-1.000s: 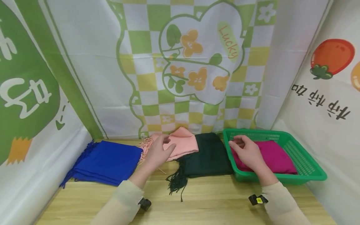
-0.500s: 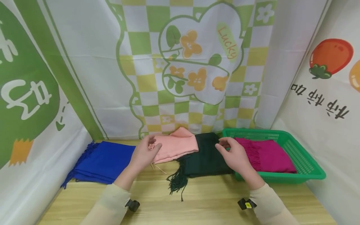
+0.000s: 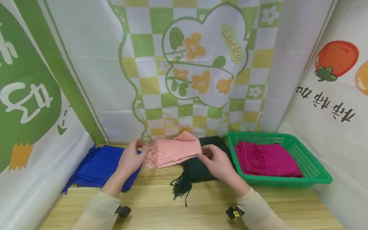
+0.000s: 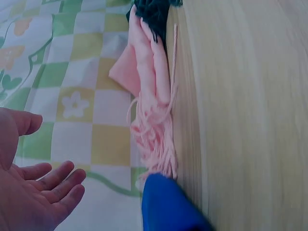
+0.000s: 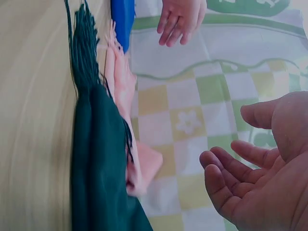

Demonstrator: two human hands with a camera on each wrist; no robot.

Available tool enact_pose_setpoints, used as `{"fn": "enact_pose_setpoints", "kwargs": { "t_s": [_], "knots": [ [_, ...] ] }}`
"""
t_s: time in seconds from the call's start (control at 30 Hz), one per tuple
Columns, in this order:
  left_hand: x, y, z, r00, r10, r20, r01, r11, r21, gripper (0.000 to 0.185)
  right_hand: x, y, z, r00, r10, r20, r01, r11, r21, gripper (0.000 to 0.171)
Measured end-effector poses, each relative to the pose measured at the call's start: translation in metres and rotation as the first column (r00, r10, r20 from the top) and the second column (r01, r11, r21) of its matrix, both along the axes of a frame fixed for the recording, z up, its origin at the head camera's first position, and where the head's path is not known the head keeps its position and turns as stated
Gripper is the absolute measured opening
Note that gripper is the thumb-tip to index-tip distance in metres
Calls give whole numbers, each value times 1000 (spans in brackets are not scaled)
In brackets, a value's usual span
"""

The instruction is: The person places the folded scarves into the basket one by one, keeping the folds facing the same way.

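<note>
A folded pink scarf (image 3: 175,151) with a fringe lies at the back of the wooden table (image 3: 201,207), partly on a dark green scarf (image 3: 198,169). My left hand (image 3: 132,155) hovers at the pink scarf's fringed left end, fingers relaxed and holding nothing. My right hand (image 3: 212,158) hovers at its right end, over the dark green scarf, also holding nothing. The left wrist view shows the left hand (image 4: 33,192) in the air, apart from the pink scarf (image 4: 151,110). In the right wrist view the right hand (image 5: 250,178) has loosely curved fingers above the dark green scarf (image 5: 96,163).
A folded blue scarf (image 3: 97,166) lies at the left, partly under my left forearm. A green plastic basket (image 3: 310,166) at the right holds a magenta scarf (image 3: 267,158). Printed cloth backdrops close in the table at the back and on both sides.
My right hand left the magenta scarf in the basket and moved left to the pink scarf's right end. My left hand slid left to its fringed end.
</note>
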State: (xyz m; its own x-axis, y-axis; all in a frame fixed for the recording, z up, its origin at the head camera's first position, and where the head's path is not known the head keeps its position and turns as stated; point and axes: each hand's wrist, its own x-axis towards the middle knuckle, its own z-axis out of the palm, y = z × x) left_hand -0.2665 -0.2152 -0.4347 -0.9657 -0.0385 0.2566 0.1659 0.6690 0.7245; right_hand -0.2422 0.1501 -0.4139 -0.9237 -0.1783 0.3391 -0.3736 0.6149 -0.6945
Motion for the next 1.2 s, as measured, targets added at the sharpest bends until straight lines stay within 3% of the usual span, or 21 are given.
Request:
{"fn": "enact_pose_setpoints", "kwargs": {
  "t_s": [0.27,0.53,1.2],
  "knots": [
    [2,-28,3,1000,19,22,-19,1000,-7,75,-1,-29,-7,996,71,53,-71,997,-1,30],
    [5,-55,6,998,38,50,-35,998,-59,83,-2,-55,-11,978,155,140,-150,988,-46,40],
    [2,-106,2,992,98,85,-86,987,-138,91,1,-112,-21,946,215,243,-197,976,-97,50]
  ]
}}
